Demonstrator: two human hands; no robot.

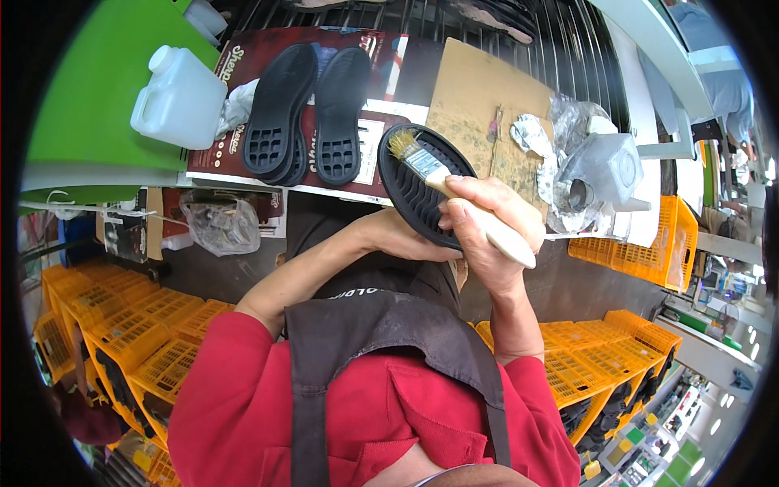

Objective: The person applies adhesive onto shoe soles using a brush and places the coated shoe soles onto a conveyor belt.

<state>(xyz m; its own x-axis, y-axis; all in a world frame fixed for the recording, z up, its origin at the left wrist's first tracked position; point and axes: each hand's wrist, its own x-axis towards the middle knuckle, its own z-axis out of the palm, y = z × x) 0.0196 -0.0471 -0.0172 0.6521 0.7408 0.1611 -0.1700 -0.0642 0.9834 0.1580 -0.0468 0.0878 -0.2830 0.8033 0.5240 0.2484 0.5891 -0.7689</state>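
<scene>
Head view: flat bristly brush (425, 165) over ridged black sole (403, 191)

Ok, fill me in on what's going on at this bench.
A person in a red top and dark apron is handling a black sole with a brush. The left hand supports the sole from below; the right hand grips the brush's pale handle, its bristles over the ribbed face. Whether they touch it is hard to tell. More black soles lie to the left on dark red cardboard, near a whitish plastic jug.
</scene>
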